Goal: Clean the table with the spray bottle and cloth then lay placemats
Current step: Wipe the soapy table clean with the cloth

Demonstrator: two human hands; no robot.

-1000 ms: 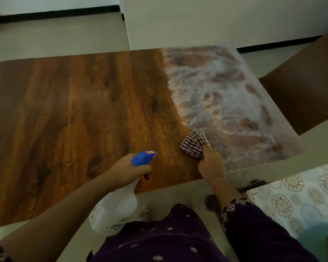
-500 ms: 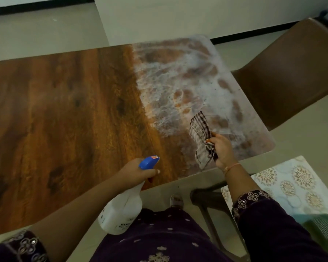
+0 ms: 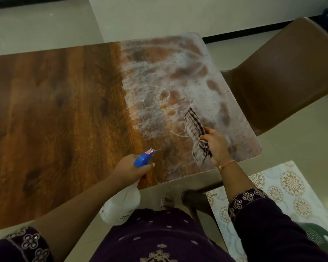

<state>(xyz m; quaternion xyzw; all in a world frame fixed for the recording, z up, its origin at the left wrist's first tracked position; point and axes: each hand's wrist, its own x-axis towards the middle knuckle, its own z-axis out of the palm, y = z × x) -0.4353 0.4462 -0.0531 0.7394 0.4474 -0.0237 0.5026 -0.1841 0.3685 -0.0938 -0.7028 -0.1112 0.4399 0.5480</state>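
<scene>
**Table, half filmed white**

Wooden table [image 3: 55,120]: bare grain ahead of the left hand [image 3: 128,167]; whitish film [image 3: 159,82] spread ahead of the right hand [image 3: 216,146]. Pale floor [image 3: 36,25], white wall [image 3: 159,14] beyond. Spray bottle [image 3: 124,203]: gripped at the neck by the left hand. Checked cloth [image 3: 194,127]: bunched in the right hand's curled fingers, above the film. Brown chair [image 3: 282,82]: right of the right hand. Patterned placemat [image 3: 284,186]: beside the right forearm, off the table.
</scene>
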